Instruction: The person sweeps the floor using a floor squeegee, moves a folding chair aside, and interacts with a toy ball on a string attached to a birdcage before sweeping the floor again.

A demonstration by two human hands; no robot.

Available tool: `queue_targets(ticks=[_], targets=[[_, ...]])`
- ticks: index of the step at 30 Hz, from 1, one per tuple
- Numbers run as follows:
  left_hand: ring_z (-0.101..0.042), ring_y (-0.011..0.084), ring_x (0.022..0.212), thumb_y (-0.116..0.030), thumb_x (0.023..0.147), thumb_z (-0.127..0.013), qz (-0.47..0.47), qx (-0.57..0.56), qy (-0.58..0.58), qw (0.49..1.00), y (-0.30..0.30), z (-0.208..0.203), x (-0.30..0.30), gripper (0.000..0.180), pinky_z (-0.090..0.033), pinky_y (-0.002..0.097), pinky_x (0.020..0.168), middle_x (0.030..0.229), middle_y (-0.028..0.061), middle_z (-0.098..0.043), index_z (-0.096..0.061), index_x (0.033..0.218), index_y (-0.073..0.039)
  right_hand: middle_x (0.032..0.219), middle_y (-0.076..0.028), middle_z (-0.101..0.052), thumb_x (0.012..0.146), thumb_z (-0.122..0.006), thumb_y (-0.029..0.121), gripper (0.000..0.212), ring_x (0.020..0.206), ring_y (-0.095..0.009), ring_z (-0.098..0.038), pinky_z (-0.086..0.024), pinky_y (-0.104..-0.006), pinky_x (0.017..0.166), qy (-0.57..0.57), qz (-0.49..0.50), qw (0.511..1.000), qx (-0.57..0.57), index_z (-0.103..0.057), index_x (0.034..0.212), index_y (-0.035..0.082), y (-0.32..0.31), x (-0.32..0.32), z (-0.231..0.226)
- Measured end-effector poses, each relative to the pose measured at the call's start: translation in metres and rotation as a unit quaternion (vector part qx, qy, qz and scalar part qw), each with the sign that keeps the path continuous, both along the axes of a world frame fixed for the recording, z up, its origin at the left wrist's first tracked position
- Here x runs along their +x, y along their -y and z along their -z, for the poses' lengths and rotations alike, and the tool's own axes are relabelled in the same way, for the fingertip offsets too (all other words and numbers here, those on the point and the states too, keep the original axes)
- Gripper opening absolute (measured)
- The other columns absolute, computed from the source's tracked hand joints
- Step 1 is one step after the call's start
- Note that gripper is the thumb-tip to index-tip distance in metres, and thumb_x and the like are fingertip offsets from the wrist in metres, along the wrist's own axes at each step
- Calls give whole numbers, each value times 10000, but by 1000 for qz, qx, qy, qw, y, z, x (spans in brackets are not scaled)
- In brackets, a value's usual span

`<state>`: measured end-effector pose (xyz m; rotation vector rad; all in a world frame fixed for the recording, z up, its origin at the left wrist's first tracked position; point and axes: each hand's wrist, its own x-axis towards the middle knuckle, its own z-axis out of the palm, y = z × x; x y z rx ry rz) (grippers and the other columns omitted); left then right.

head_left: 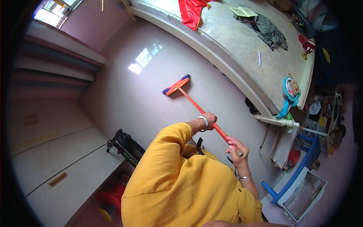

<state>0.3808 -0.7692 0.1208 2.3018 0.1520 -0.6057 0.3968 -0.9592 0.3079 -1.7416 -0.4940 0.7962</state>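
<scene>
A broom with an orange head (176,86) and purple and pink bristles rests on the pale tiled floor (151,104). Its red handle (193,101) slants back toward me. My left hand (209,120), with a bangle at the wrist, is closed round the handle partway along. Closer to my body, my right hand (239,150) grips the handle near its tan end, thumb lying along it. Yellow sleeves cover my upper arms.
A bed (227,41) fills the far right, with a red cloth (191,13) and grey clothing (266,30) on it. Dark footwear (250,106) lies beside its leg. Striped curtains (56,62), a pale cabinet (72,162) and a black wheeled object (128,145) stand left; a blue frame (298,170) stands right.
</scene>
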Motion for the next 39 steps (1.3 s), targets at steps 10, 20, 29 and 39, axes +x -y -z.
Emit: queue_targets(ticks=[10, 20, 29, 39], targets=[[-607, 354, 877, -114, 675, -590, 17, -225, 42, 973, 167, -65, 22, 311, -490, 394, 757, 881, 185, -641, -638, 980, -69, 874, -141, -647, 751, -511, -22, 84, 522, -113, -548, -454, -223, 492, 172, 5, 980, -104, -584, 789, -41, 85, 9, -104], [-604, 353, 787, -140, 656, -619, -10, -145, 129, 981, 192, -95, -10, 189, -481, 417, 660, 757, 146, -628, -620, 839, -95, 829, -151, -655, 686, -532, -27, 90, 542, -154, -600, -471, -234, 460, 333, -121, 934, 36, -577, 763, -37, 130, 1, -124], [-603, 326, 882, -147, 662, -609, -120, 9, 15, 993, 118, -39, -99, 204, -482, 405, 743, 854, 144, -635, -614, 857, -87, 916, -138, -659, 712, -545, -38, 111, 723, -180, -645, -517, -277, 634, 25, -146, 987, 64, -603, 807, -33, 108, -21, -31], [-620, 300, 906, -137, 672, -583, -62, 59, -111, 990, 146, -6, -122, 198, -499, 382, 765, 907, 131, -653, -659, 856, -129, 946, -105, -654, 759, -551, -2, 101, 762, -132, -600, -492, -254, 685, -21, -178, 983, 39, -616, 834, -21, 137, -45, 20]])
